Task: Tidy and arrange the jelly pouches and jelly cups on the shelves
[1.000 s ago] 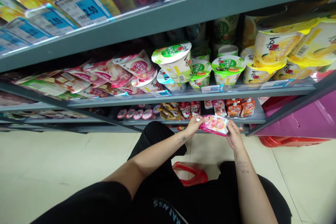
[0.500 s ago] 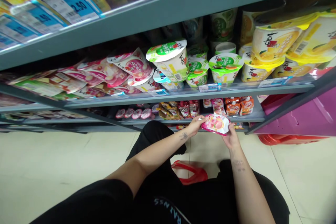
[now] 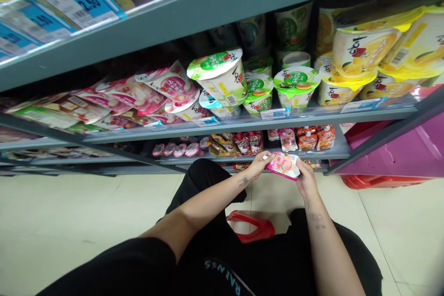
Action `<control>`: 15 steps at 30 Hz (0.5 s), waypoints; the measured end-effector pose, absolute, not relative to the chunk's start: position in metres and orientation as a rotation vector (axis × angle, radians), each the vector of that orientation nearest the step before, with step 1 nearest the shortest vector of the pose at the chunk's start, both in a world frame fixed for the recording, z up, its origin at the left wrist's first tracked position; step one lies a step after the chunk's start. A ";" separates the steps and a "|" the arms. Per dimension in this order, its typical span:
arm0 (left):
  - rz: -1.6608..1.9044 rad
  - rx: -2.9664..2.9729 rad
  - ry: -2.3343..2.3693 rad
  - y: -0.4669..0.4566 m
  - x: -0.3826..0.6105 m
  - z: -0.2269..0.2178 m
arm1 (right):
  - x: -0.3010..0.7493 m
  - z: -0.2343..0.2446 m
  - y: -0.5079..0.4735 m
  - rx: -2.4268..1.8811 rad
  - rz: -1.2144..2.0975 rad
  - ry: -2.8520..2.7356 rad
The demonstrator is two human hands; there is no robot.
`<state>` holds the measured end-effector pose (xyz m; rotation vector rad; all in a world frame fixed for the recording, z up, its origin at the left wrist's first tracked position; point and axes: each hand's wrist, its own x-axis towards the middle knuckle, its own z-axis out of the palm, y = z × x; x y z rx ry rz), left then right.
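A pink and white spout pouch with fruit pictures is stretched between my two hands, in front of the lowest shelves. My left hand pinches its left end, where a small white spout shows by the fingers. At its other end, my right hand grips the edge with the thumb and fingers. Just behind it, similar pink pouches and orange spout pouches stand on the lower shelf.
Jelly cups with green lids and yellow ones crowd the middle shelf. A purple bin stands at the right. On the tiled floor between my legs lies a red plastic handle-like thing.
The pouch has tilted slightly and shifted a little left at its right end, with my right hand following. My view has moved slightly.
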<state>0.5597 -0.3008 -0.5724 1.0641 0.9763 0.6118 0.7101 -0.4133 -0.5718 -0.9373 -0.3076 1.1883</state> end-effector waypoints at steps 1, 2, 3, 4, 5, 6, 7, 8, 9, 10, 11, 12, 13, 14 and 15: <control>0.620 1.055 0.981 -0.300 0.559 -0.574 | 0.710 -0.571 -0.413 -0.891 1.233 -0.312; 0.633 1.046 0.987 -0.299 0.560 -0.575 | 0.709 -0.571 -0.413 -0.842 1.275 -0.320; 0.650 1.040 0.995 -0.299 0.560 -0.576 | 0.708 -0.571 -0.413 -0.797 1.311 -0.332; 0.668 1.037 1.004 -0.298 0.560 -0.576 | 0.706 -0.573 -0.412 -0.766 1.331 -0.347; 0.686 1.041 1.013 -0.297 0.561 -0.576 | 0.703 -0.576 -0.411 -0.754 1.333 -0.361; 0.700 1.049 1.022 -0.297 0.561 -0.575 | 0.699 -0.579 -0.410 -0.758 1.321 -0.365; 0.712 1.061 1.031 -0.296 0.560 -0.573 | 0.695 -0.583 -0.408 -0.782 1.304 -0.357; 0.719 1.075 1.042 -0.294 0.558 -0.571 | 0.692 -0.588 -0.406 -0.826 1.288 -0.338; 0.725 1.093 1.055 -0.292 0.556 -0.568 | 0.689 -0.592 -0.404 -0.884 1.278 -0.311; 0.734 1.114 1.070 -0.290 0.553 -0.565 | 0.687 -0.597 -0.402 -0.949 1.279 -0.282; 0.754 1.140 1.090 -0.287 0.549 -0.560 | 0.687 -0.601 -0.400 -1.014 1.296 -0.257; 0.780 1.168 1.111 -0.284 0.545 -0.555 | 0.688 -0.606 -0.399 -1.072 1.322 -0.238; 0.815 1.192 1.129 -0.280 0.541 -0.550 | 0.691 -0.610 -0.397 -1.122 1.344 -0.221; 0.857 1.236 1.152 -0.277 0.538 -0.544 | 0.695 -0.615 -0.396 -1.169 1.350 -0.199; 0.898 1.313 1.179 -0.273 0.536 -0.539 | 0.700 -0.619 -0.394 -1.218 1.332 -0.172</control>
